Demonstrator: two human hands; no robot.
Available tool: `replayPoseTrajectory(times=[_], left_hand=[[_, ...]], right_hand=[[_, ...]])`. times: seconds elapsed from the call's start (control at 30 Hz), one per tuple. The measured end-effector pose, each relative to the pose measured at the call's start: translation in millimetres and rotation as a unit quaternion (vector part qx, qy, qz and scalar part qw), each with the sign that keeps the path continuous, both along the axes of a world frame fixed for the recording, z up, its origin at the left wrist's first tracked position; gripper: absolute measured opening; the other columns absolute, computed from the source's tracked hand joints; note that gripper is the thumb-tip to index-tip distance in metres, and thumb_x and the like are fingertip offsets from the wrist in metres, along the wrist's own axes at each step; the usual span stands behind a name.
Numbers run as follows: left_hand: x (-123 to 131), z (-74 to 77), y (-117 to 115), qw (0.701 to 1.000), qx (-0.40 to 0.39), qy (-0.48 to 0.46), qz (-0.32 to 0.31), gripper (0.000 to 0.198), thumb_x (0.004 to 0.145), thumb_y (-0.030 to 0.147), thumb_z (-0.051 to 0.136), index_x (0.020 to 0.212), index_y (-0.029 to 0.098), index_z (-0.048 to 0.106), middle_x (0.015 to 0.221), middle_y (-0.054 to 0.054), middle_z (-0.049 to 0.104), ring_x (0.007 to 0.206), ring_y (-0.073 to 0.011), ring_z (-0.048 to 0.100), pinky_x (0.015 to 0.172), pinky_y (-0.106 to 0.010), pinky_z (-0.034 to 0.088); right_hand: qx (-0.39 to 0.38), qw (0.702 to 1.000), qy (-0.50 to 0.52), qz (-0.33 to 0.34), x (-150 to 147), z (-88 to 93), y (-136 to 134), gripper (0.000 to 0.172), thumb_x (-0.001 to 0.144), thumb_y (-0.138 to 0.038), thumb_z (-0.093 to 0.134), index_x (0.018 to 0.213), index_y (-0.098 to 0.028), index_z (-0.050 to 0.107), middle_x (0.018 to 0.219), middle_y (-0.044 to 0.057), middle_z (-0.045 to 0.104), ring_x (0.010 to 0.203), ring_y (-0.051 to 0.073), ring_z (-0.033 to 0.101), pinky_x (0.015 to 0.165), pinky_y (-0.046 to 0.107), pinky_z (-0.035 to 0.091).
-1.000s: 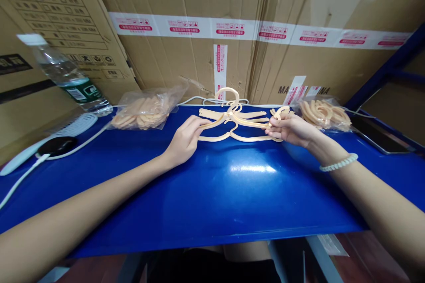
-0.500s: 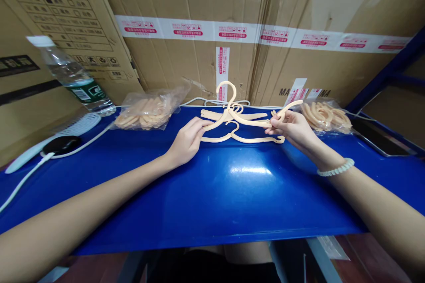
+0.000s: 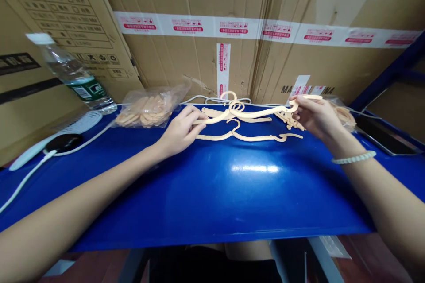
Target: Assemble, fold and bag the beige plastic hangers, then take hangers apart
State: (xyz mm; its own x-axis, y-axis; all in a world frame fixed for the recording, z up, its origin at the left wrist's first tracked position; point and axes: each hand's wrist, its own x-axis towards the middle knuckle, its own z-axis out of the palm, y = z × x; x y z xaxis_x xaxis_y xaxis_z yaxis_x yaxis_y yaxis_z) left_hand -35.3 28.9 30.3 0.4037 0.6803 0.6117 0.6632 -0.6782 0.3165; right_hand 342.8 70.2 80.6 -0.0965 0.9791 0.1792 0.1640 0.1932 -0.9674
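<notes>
A cream folding hanger (image 3: 257,114) is held between my two hands, its hook tilted toward the back. My left hand (image 3: 181,130) pinches its left arm; the end is hidden under the fingers. At the other side my right hand (image 3: 314,114) grips the hooked right end, from which a thin end piece sticks out past the fingers. In front of it a second cream hanger (image 3: 254,138) lies on the blue table (image 3: 212,194), its left end behind my left hand. Partly covered behind the held one are more cream hanger parts (image 3: 262,120).
Small cream pieces (image 3: 289,122) lie near my right hand. Bagged cream parts rest in a left bag (image 3: 146,110) and a right bag (image 3: 343,114). A water bottle (image 3: 83,83), hairbrush (image 3: 66,134), black puck-shaped device (image 3: 63,143) and phone (image 3: 387,134) surround them. Cardboard boxes (image 3: 186,61) stand behind.
My right hand has moved right and slightly up with the hanger's right end. The hanger's hook has tipped lower. The lying hanger's right end now shows more fully.
</notes>
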Motion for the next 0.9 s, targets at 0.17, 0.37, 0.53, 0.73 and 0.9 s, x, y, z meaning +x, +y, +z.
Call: replayPoseTrajectory(times=[0.17,0.37,0.53,0.73,0.9], left_hand=[[-12.5,12.4,5.4,0.994,-0.010,0.100,-0.052,0.020,0.098,0.030,0.051,0.096,0.017,0.066,0.092,-0.007,0.064,0.090,-0.0225,0.058,0.084,-0.036,0.047],[-13.8,11.2,3.7,0.978,-0.079,0.160,-0.106,0.014,0.098,0.027,0.051,0.095,0.019,0.063,0.091,-0.005,0.066,0.084,-0.0183,0.062,0.074,-0.029,0.046],[-8.9,3.7,0.1,0.976,-0.083,0.169,-0.113,0.012,0.097,0.023,0.049,0.094,0.019,0.060,0.093,-0.005,0.066,0.087,-0.0193,0.062,0.075,-0.030,0.047],[-6.8,-1.0,-2.2,0.972,-0.098,0.177,-0.116,0.014,0.097,0.020,0.046,0.098,0.020,0.060,0.098,-0.006,0.064,0.090,-0.0194,0.062,0.078,-0.030,0.048],[-5.5,-1.7,-3.3,0.975,-0.084,0.180,-0.102,0.015,0.097,0.021,0.047,0.095,0.020,0.062,0.099,-0.006,0.064,0.089,-0.0195,0.062,0.079,-0.031,0.049]], right_hand=[[-0.033,0.994,-0.078,0.072,41.0,10.4,11.0,0.027,0.067,-0.043,0.087,0.083,-0.024,0.078,0.074,0.004,0.071,0.063,0.016,0.061,0.061,0.032,0.050],[0.004,0.892,-0.405,0.202,52.2,11.2,20.8,0.036,0.070,-0.054,0.082,0.084,-0.021,0.080,0.081,0.007,0.076,0.073,0.022,0.066,0.066,0.034,0.050],[0.009,0.846,-0.488,0.217,43.0,4.4,21.0,0.042,0.068,-0.063,0.079,0.074,-0.021,0.079,0.064,0.005,0.071,0.064,0.021,0.063,0.060,0.032,0.045],[0.010,0.833,-0.514,0.207,41.9,-0.4,20.1,0.034,0.069,-0.054,0.076,0.075,-0.022,0.078,0.072,0.005,0.075,0.066,0.021,0.066,0.061,0.031,0.046],[-0.001,0.842,-0.506,0.188,36.9,3.8,14.7,0.036,0.069,-0.054,0.076,0.079,-0.020,0.075,0.074,0.006,0.074,0.069,0.022,0.067,0.062,0.031,0.047]])
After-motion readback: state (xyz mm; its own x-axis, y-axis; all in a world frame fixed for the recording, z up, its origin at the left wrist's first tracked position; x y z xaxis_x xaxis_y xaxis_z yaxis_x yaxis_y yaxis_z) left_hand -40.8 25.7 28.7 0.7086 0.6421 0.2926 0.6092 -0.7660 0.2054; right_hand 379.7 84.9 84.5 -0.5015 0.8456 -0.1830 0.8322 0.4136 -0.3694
